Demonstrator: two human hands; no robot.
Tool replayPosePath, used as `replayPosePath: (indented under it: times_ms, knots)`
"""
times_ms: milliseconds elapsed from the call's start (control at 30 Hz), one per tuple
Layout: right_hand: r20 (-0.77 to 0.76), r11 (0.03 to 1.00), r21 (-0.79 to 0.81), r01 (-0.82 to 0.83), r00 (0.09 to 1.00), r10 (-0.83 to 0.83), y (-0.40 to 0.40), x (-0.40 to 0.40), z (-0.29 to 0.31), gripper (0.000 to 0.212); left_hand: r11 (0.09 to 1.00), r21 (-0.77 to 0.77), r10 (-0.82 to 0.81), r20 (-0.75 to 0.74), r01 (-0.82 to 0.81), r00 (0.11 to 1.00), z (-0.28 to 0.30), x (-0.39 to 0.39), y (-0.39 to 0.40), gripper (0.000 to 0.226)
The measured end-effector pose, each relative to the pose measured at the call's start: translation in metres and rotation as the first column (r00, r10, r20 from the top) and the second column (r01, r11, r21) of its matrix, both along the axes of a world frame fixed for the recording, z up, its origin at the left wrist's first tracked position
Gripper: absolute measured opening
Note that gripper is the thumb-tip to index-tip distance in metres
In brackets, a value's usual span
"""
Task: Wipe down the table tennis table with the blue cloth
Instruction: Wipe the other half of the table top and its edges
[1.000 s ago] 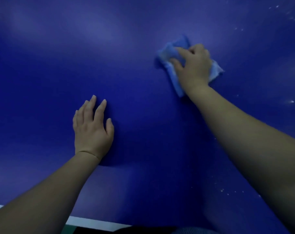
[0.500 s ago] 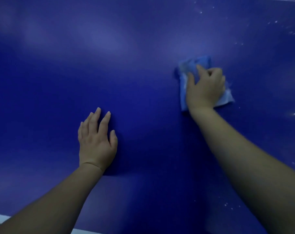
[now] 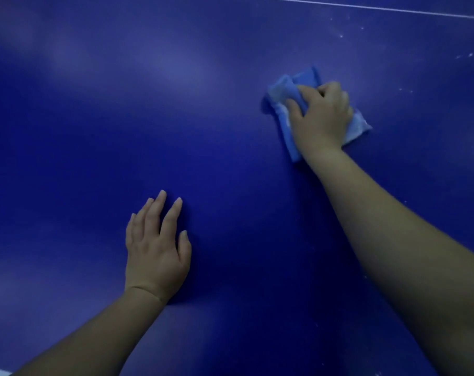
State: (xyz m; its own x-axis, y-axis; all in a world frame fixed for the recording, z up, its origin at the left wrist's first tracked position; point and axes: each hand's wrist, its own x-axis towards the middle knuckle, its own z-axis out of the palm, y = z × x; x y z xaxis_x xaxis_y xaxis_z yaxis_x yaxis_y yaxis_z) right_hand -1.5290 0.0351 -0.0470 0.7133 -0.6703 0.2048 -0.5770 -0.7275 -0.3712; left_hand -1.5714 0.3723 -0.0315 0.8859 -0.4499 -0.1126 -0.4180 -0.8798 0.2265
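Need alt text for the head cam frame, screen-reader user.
A person's right hand grips a folded blue cloth against a dark blue table tennis table. The left hand rests flat, fingers straight, nearer the camera. White specks dot the surface beyond the cloth.

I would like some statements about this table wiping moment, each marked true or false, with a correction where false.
1. The right hand grips the blue cloth. True.
2. The left hand also holds a cloth. False: it rests flat on the table, fingers straight, holding nothing.
3. The cloth lies spread out fully flat. False: it is bunched and folded under the hand.
4. Small white specks show on the table to the right of the cloth. True.
5. A thin white line crosses the top of the view. True.
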Motion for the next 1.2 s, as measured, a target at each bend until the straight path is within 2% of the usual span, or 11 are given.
replayPosePath:
  times_ms: [100, 267, 467, 567, 667, 800, 933, 1033, 1100, 1133, 1200]
  knots:
    - [-0.054, 0.998, -0.01, -0.068, 0.996, 0.068, -0.034, 0.049, 0.009, 0.036, 1.0, -0.008, 0.001, 0.011, -0.001, 1.0, -0.001, 0.0, 0.0, 0.057]
    - [0.03, 0.939, 0.06, 0.338, 0.94, -0.34, -0.047, 0.051, -0.001, 0.035, 1.0, -0.001, -0.01, 0.017, 0.01, 1.0, -0.003, 0.0, 0.0, 0.057]
    - [-0.066, 0.969, 0.029, -0.244, 0.967, 0.246, -0.041, 0.102, 0.013, 0.038, 1.0, 0.006, -0.014, 0.011, 0.014, 1.0, -0.003, -0.001, 0.001, 0.056]
    - [-0.065, 0.998, 0.044, 0.036, 0.997, -0.033, -0.084, 0.113, 0.015, 0.04, 1.0, 0.008, -0.015, 0.015, 0.014, 1.0, -0.004, 0.0, 0.0, 0.055]
    - [-0.005, 0.921, 0.085, 0.38, 0.924, -0.381, -0.069, 0.09, 0.002, 0.036, 1.0, 0.004, -0.016, 0.008, 0.016, 1.0, -0.003, -0.001, -0.001, 0.056]
    - [-0.057, 0.998, 0.061, -0.026, 0.998, 0.029, -0.03, 0.118, 0.005, 0.033, 1.0, 0.007, -0.02, 0.012, 0.02, 1.0, -0.005, -0.002, -0.003, 0.056]
    - [-0.146, 0.938, 0.065, -0.34, 0.927, 0.346, -0.059, 0.175, 0.02, 0.037, 1.0, 0.0, -0.028, 0.031, 0.028, 0.999, -0.008, -0.002, -0.001, 0.055]
    - [-0.088, 0.998, 0.043, 0.046, 0.995, -0.042, -0.097, 0.167, 0.015, 0.039, 1.0, 0.004, -0.029, 0.029, 0.029, 0.999, -0.007, -0.001, -0.002, 0.054]
    - [-0.045, 0.926, 0.083, 0.367, 0.93, -0.365, -0.098, 0.148, 0.006, 0.037, 1.0, 0.008, -0.029, 0.026, 0.028, 0.999, -0.005, -0.001, -0.002, 0.055]
    - [-0.039, 0.907, 0.094, 0.409, 0.912, -0.408, -0.088, 0.145, 0.003, 0.035, 1.0, 0.009, -0.027, 0.024, 0.027, 0.999, -0.005, -0.001, -0.001, 0.055]
    - [-0.038, 0.973, 0.038, 0.228, 0.973, -0.227, -0.064, 0.153, 0.004, 0.035, 1.0, 0.011, -0.027, 0.018, 0.027, 0.999, -0.004, -0.001, -0.001, 0.055]
